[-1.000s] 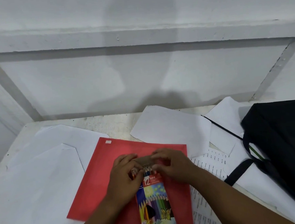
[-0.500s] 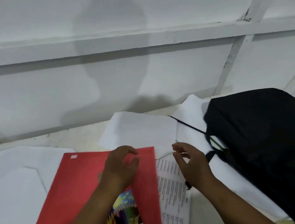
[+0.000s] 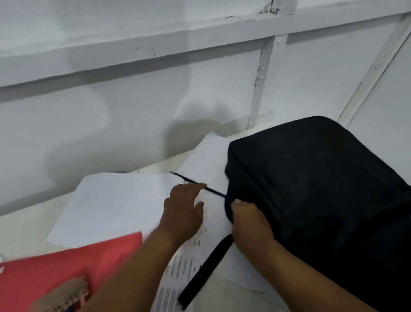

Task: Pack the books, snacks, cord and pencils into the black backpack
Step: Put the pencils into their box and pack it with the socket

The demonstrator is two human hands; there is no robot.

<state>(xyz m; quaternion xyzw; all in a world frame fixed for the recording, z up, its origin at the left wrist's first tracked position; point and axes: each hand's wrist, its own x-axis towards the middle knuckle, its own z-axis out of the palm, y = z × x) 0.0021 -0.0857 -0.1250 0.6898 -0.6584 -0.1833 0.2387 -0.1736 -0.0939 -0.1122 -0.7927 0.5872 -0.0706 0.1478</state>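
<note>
Two hands work near the table's far right corner. The right hand [image 3: 251, 222] grips the left edge of the backpack [image 3: 327, 195]; the left hand [image 3: 183, 211], fingers straight, touches a dark pencil [image 3: 216, 193] on white paper [image 3: 119, 203]. The pencil box [image 3: 61, 310] lies open on the red book [image 3: 59, 263], near edge.

We are looking at a plain study or office corner: a white table [image 3: 239, 299] strewn with papers [image 3: 114, 203], sitting against a white panelled wall [image 3: 144, 99].
</note>
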